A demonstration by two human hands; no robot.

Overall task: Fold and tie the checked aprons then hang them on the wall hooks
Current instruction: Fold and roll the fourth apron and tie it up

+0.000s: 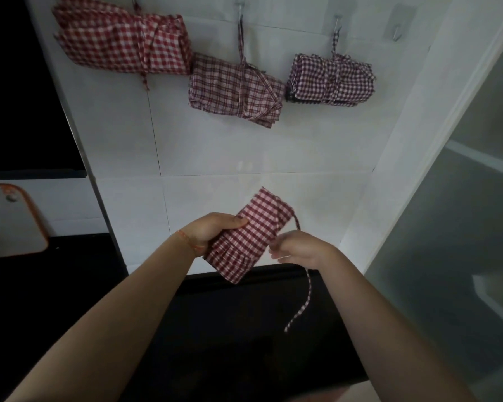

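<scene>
Holding a folded red-and-white checked apron (249, 236) in the air in front of the white tiled wall (215, 152), the person grips one end of the bundle with the left hand (215, 232), thumb on top and fingers curled underneath. The right hand (298, 250) sits just beside the bundle's other side with its fingers curled round the apron's tie strap (307, 297); the strap loops up over the bundle's upper end, runs through the hand and hangs free below it, above the dark bench (244, 329). A thin orange band (188, 240) circles the left wrist.

Four aprons show in all: the one in the hands and three more already tied and hanging on the wall. From left to right these are a bright red checked bundle (122, 43), a duller red plaid bundle (235, 89) and a dark maroon checked bundle (331, 79), each hung by its own strap. Four hooks can be made out along the top of the wall; the fourth hook (398, 24), at the far right, carries nothing. The first is mostly cut off by the frame edge.

One white cutting board with an orange rim (9, 219) leans at the left. A frosted glass panel (462, 227) stands to the right. No brand, label or writing can be read anywhere.
</scene>
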